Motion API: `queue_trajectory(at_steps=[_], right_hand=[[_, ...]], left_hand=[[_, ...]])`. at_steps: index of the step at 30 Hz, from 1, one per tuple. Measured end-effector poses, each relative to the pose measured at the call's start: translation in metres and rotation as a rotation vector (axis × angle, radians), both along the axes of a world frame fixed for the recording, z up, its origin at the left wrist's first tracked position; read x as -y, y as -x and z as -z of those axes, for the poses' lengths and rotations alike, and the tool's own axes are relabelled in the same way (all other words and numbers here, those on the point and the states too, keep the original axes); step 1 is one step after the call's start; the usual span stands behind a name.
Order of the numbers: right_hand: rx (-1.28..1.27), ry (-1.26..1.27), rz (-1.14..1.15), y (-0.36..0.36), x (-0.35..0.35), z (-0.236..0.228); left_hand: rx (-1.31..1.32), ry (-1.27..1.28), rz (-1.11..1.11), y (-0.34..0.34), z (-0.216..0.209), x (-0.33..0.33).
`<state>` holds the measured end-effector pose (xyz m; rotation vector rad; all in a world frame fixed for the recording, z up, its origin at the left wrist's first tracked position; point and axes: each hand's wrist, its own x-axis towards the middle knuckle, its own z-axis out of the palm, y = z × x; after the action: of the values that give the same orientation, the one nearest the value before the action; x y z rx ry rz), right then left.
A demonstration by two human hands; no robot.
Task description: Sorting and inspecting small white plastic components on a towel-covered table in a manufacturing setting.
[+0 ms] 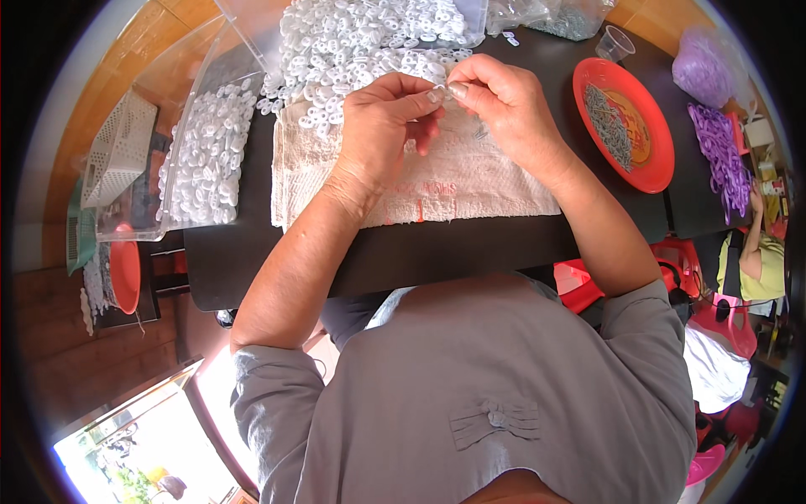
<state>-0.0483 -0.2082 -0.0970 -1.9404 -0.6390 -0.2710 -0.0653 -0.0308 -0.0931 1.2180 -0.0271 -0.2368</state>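
Two bare hands meet over a cloth-covered black table [378, 260].
White links heap beyond the pale cloth [315, 181]; a red plate [664, 160] sits to the right, and a person in yellow-green [760, 265] is at the room's edge. Forearms angle inward: the left hand [386, 113] pinches a small white piece [441, 87] above the cloth; the right hand's [508, 105] thumb and forefinger press together beside it, their contents too small to tell.
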Motion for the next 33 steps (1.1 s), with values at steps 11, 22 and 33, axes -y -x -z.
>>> queue_trajectory(at_steps=[11,22,33], right_hand=[[0.103,0.035,0.003,0.002,0.000,-0.001],[0.124,0.048,0.008,0.002,-0.002,0.001],[0.166,0.087,0.016,0.004,-0.002,-0.002]], left_hand=[[0.035,-0.046,-0.059,0.005,-0.001,0.002],[0.053,-0.103,-0.111,0.010,-0.004,0.005],[0.059,-0.140,-0.164,0.014,-0.007,0.008]])
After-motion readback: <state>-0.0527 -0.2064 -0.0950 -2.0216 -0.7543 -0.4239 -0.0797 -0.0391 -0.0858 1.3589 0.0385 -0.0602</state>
